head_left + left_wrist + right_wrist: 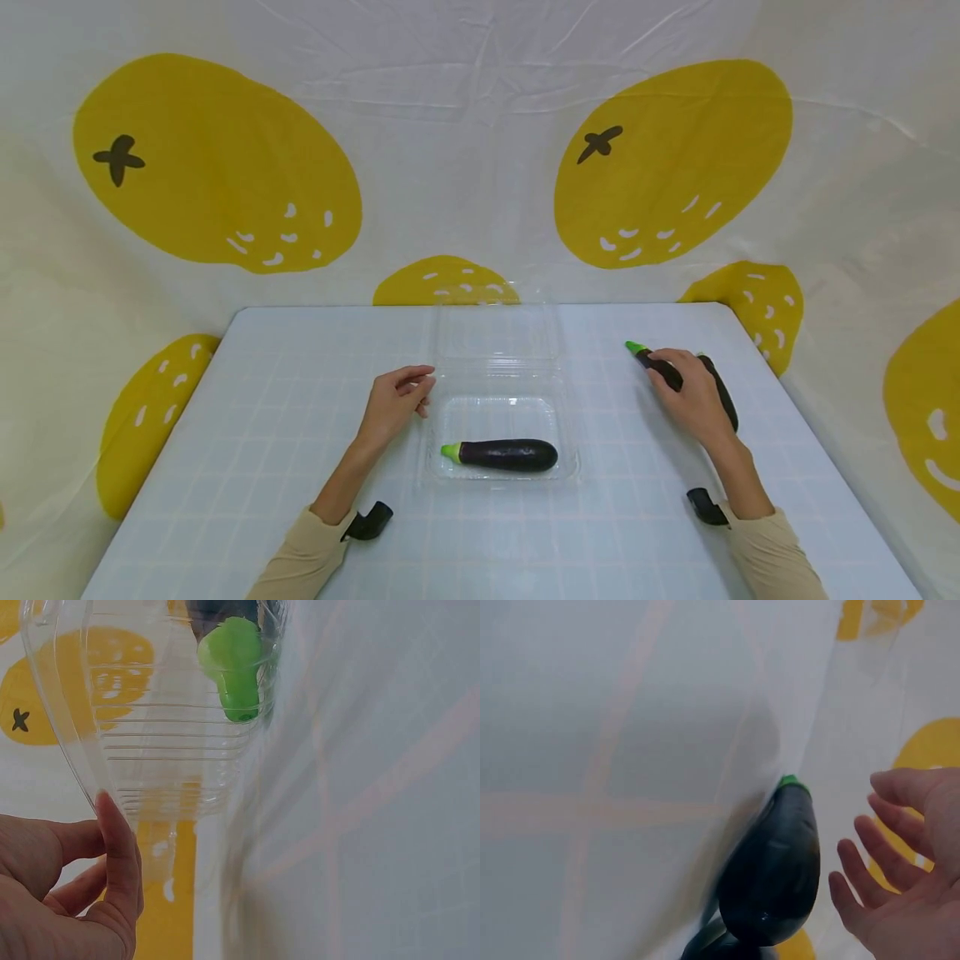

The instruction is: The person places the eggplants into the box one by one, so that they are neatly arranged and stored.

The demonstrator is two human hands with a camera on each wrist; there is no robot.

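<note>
A clear plastic clamshell container point(495, 417) lies with its lid raised at the back. Inside its base is a dark purple eggplant point(510, 455), green stem point(234, 660) pointing left. My left hand point(396, 400) is at the container's left side; in the left wrist view a loosely bent finger appears to touch the rim. On the right, my right hand point(688, 396) hovers over a second eggplant point(664, 372). In the right wrist view its fingers are spread, with a gap between them and the nearest eggplant point(772, 862). A third eggplant point(724, 398) lies partly behind this hand.
The white table point(300, 467) has a faint grid pattern. Behind it hangs a pale cloth point(465, 167) printed with large yellow fruit. Black wrist-camera mounts point(369, 522) stick out from both sleeves.
</note>
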